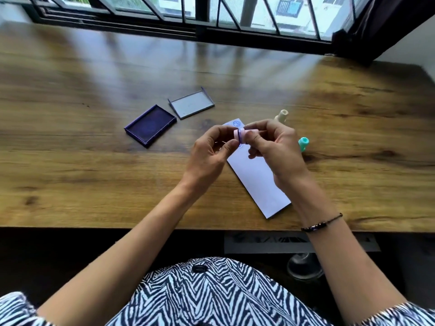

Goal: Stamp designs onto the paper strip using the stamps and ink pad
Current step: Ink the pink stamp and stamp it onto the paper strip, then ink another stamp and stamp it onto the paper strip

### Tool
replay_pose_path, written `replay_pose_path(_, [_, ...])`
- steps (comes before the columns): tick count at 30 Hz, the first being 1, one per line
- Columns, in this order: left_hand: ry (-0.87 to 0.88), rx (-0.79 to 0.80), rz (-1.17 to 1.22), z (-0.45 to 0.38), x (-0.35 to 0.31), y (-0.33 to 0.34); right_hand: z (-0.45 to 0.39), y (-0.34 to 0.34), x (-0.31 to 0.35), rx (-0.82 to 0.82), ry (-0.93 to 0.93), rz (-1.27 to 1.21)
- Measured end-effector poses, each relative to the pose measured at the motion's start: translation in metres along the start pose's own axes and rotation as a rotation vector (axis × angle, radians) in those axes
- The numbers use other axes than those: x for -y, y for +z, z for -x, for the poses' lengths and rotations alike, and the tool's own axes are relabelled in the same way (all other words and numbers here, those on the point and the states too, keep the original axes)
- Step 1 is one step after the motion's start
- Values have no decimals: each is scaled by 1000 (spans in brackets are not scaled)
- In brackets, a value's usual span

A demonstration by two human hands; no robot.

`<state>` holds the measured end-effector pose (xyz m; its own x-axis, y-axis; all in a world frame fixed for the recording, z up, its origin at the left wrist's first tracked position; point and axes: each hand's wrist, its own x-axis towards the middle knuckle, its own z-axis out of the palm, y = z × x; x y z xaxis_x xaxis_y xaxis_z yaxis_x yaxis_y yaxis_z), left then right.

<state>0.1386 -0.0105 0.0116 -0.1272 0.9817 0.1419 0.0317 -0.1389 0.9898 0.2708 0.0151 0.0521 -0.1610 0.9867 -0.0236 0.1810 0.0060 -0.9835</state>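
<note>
We held the pink stamp in the air between both hands, above the far end of the paper strip. The left hand pinched its pale handle end with thumb and forefingers curled closed; the right hand gripped the other end, fingers closed around it. A dark inked ring showed on the stamp between the two grips.

The strip lay diagonally on the wooden surface, its near corner close to the surface's front edge. One blue round print sat at its far end; a second mark appeared partly hidden under the hands, and we could not read it. The rest of the strip was blank.

The open ink pad lay well to the left, its lid just beyond it. A cream stamp and a teal stamp stood to the right of the strip.

Risks as we judged them:
- Fingers were close to the inked ring; ink could transfer to skin and then smudge the blank paper.
- Nothing held the strip down; a press could shift it and blur the print.
- A tilted stamp would give a partial print.
- The right forearm, crossing the strip, might drag it off the edge.
</note>
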Motion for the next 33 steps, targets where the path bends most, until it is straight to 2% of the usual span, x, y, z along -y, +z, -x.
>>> replay_pose_path(9, [3,57,-36,-9,-10,13,2,-10,-6,-51,-65,1])
replay_pose_path(12, [-13,85,-82,-19,-11,23,-5,-20,-5,-85,-67,99])
replay_pose_path(15, [-76,126,-156,-36,-11,39,-26,-38,-5,-157,-114,488])
replay_pose_path(19, [-133,77,-218,-55,-5,54,-53,-57,-11,-189,-173,1101])
replay_pose_path(22, [-160,77,-195,-62,1,62,-64,-62,-20,-163,-148,1333])
replay_pose_path(26, [-167,83,-189,-66,7,65,-68,-64,-30,-68,-97,1403])
replay_pose_path(28, [-164,78,-185,-68,9,64,-69,-67,-30,-95,-93,1354])
replay_pose_path(31, [-172,49,-168,-73,8,62,-80,-69,-22,-225,-126,1296])
replay_pose_path(33, [-180,33,-165,-75,8,61,-91,-68,-18,-205,-106,1322])
